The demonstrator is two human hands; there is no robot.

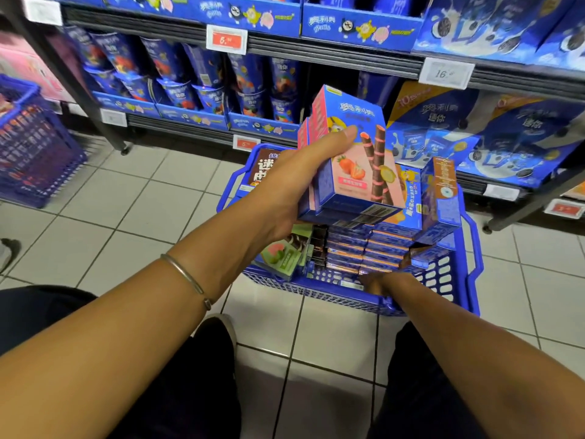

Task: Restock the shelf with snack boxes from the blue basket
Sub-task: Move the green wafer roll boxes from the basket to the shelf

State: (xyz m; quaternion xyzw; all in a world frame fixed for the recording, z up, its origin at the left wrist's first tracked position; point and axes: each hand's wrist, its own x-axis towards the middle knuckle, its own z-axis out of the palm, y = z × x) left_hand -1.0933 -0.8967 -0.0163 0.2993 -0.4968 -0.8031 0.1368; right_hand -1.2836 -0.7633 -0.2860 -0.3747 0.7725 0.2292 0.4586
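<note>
Left hand [291, 185]: thumb across the front, clasping several upright strawberry wafer-roll boxes [354, 160] | blue basket [443, 280]: just below that hand, stacked boxes [380, 248] inside | right hand [380, 283]: at the basket's near wall, fingers hidden, grip cannot be told | shelf [332, 55]: beyond both hands

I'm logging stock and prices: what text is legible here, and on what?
"奥利奥": strawberry box in the left hand.
"迷你": big blue box, right.
"16": white price tag.
"6.": red price tag.
Other print: too blurred or small.
</note>
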